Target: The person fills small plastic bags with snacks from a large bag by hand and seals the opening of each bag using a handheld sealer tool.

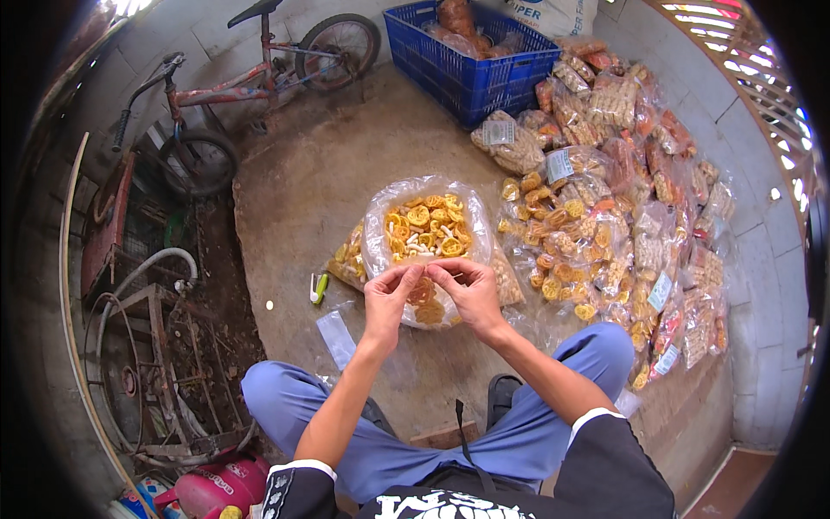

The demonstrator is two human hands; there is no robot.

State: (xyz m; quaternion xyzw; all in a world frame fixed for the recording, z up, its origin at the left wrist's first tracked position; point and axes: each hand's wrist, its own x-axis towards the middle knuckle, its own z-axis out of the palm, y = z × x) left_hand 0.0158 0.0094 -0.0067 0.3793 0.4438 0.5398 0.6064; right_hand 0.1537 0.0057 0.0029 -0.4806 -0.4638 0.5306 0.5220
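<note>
Knees in blue trousers (519,432) nearest cam, person seated on concrete floor (294,199). L to R: red bicycle (233,86) far left by wall; small white-green tool (318,288) and flat empty clear bag (335,337) on floor. Left hand (389,298) and right hand (471,290) meet at centre, fingertips pinched on small clear bag (425,298) w/ orange ring snacks; both hands mostly closed, thumbs + forefingers gripping bag top, bag hangs between them. Just behind: big open clear bag (428,229), full of orange/yellow ring crackers + white stick pieces. Blue plastic crate (471,78) further back holds more packed bags. Right side: pile of sealed snack packets (622,216), mixed orange/brown/red, along wall.
</note>
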